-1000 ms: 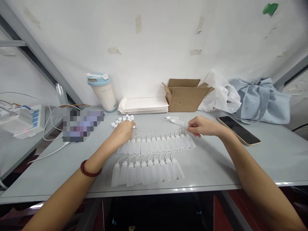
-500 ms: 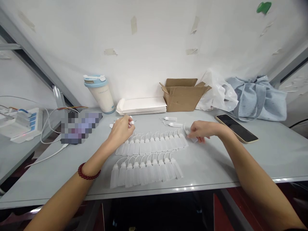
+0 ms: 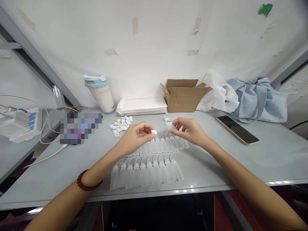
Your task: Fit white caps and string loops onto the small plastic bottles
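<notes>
Now my left hand [image 3: 133, 137] pinching a white cap [image 3: 154, 132], my right hand [image 3: 192, 130] pinching a translucent squeeze bottle [image 3: 172, 127]

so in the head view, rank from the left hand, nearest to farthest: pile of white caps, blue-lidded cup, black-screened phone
From the left hand:
1. Pile of white caps: just beyond it, to its left.
2. Blue-lidded cup: farther left, at the back near the wall.
3. Black-screened phone: far to the right, past the right hand.
</notes>
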